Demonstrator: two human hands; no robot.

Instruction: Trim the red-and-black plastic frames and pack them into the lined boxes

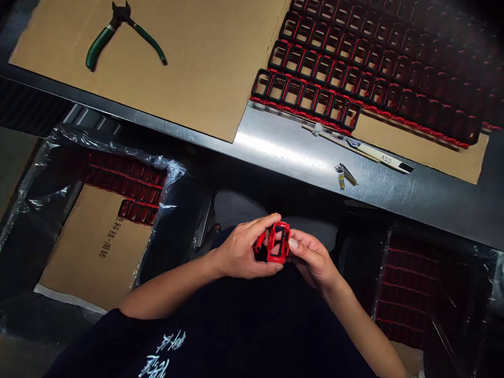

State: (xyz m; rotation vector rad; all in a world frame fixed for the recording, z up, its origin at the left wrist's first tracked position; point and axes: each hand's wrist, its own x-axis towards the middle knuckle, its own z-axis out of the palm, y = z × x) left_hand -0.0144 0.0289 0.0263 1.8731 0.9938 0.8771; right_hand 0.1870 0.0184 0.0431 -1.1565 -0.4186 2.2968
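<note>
Between my two hands, above my lap, is a small red-and-black rectangular plastic frame (279, 242) with an open middle. My left hand (249, 245) is closed round it, thumb along the near edge and fingers on the far one. A second red-and-black piece (260, 247) shows inside the left palm, partly hidden by the fingers. On the frame's right side, my right hand (313, 256) pinches the edge between thumb and fingers. Rows of similar red-and-black frames (307, 94) stand on the table beyond my hands.
Green-handled cutting pliers (118, 31) lie on cardboard (177, 68) atop the metal table (268, 136). A pen-like tool marked A55 (384, 157) and small metal clips (346, 176) lie near its edge. Plastic-lined bins holding frames stand left (169, 176) and right (388, 236).
</note>
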